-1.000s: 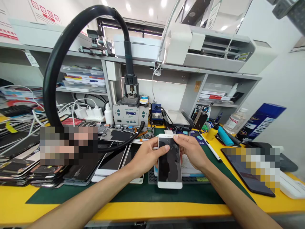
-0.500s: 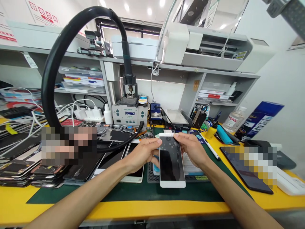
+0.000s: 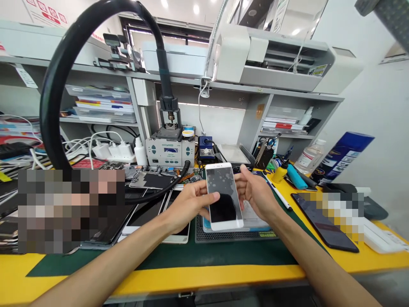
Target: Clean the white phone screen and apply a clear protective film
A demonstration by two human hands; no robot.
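Phone: back's hidden from me, some left hand fingertips too, behind it. Can't tell if my right hand touches it. Left mosaic masks whatever's under; right mosaic same. Far station: button labels too small to read. Lamp, far right, cut by top edge.

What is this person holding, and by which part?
A white phone, by its left edge, in the left grip, thumb on its front. Whether the right grip, at its right edge, also holds it is unclear.
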